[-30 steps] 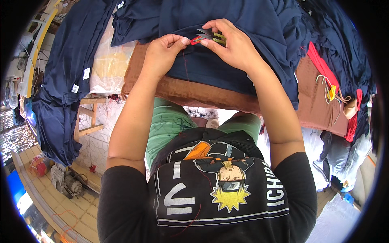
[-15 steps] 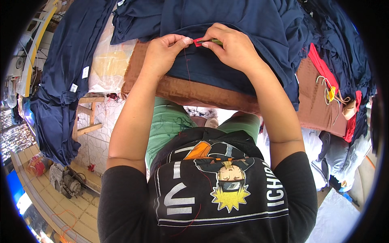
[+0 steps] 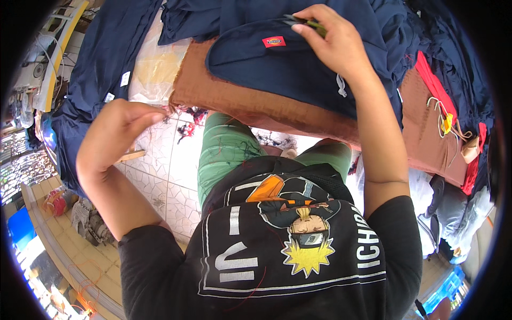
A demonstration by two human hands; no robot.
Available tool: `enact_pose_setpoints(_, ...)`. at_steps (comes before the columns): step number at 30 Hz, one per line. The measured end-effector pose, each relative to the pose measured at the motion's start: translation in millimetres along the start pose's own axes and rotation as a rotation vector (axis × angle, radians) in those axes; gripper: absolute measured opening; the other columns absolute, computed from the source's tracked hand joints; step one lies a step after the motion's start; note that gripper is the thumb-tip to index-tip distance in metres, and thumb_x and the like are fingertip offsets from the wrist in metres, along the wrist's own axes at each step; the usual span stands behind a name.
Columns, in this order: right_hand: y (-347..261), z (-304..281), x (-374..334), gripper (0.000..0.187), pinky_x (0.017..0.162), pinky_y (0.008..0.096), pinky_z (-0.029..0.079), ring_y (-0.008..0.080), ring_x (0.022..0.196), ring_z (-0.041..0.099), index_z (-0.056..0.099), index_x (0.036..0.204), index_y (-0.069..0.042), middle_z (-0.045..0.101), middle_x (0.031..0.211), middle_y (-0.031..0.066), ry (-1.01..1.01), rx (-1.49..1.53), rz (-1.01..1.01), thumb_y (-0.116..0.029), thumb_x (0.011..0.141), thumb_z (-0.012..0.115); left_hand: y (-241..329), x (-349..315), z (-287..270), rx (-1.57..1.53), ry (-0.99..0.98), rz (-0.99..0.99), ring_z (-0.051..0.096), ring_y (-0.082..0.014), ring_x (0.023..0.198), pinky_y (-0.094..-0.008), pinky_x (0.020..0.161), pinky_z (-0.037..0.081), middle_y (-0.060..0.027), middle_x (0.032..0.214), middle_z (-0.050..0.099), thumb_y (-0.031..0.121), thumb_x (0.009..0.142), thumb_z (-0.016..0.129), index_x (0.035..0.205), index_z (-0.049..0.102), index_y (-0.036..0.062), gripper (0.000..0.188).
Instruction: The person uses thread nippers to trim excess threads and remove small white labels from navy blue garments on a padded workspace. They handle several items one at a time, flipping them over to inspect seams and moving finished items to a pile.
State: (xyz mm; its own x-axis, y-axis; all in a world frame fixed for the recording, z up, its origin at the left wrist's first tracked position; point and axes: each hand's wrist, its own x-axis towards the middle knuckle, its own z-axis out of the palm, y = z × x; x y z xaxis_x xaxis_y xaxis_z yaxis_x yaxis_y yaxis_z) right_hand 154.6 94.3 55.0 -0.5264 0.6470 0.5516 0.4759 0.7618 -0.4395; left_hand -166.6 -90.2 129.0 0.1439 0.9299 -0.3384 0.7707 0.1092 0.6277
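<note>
The navy garment (image 3: 250, 61) lies flat on the brown-covered desk (image 3: 194, 80), its red label (image 3: 274, 41) face up near the rounded left end. The right hand (image 3: 338, 45) is curled around thread snips (image 3: 317, 26), blades pointing left, above the fabric and apart from the label. The left hand (image 3: 117, 130) is pinched, thumb against fingers, beyond the desk's left front corner and over the tiled floor (image 3: 178, 205); whether it grips a thread cannot be told. Step in hand, as judged: thread clearing at the label. The next move calls for the pinch to open away from the garment. The front edge shows a strip of brown cloth; heaped navy fabric (image 3: 453, 58) limits room rightward.
</note>
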Motion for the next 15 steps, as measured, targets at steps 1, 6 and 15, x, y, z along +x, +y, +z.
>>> enact_pose_setpoints(1, -24, -19, 4, 0.015, 0.073, 0.0339, 0.052, 0.0268, 0.082, 0.067, 0.064, 0.098, -0.002, 0.064, 0.091, 0.0137, -0.035, 0.097, 0.177, -0.008, 0.084, 0.067, 5, -8, -7, -0.032, 0.021, -0.139, 0.066, -0.0194, 0.072, -0.0292, 0.071, 0.050, -0.0152, 0.079, 0.069, 0.023, 0.089, 0.066, 0.096, 0.070, -0.0009, 0.025)
enact_pose_setpoints(6, -34, -60, -11, 0.014, 0.071, 0.0317, 0.053, 0.0233, 0.080, 0.066, 0.064, 0.095, 0.000, 0.064, 0.089, 0.0126, 0.046, 0.054, 0.191, -0.010, 0.085, 0.068, 34, 37, 10, 0.108, 0.168, -0.001, 0.063, -0.0146, 0.093, -0.0283, 0.083, 0.049, -0.0094, 0.095, 0.069, 0.022, 0.086, 0.068, 0.106, 0.065, -0.0031, 0.032)
enact_pose_setpoints(15, -148, -168, -89, 0.030, 0.052, 0.0239, 0.044, 0.0105, 0.062, 0.057, 0.063, 0.109, -0.002, 0.058, 0.084, -0.0009, -1.251, 1.116, -0.859, -0.026, 0.097, 0.048, 14, 163, 94, 0.230, 0.696, 0.212, 0.064, -0.0277, 0.101, -0.0321, 0.087, 0.048, -0.0145, 0.108, 0.067, 0.020, 0.081, 0.072, 0.112, 0.063, 0.0030, 0.036)
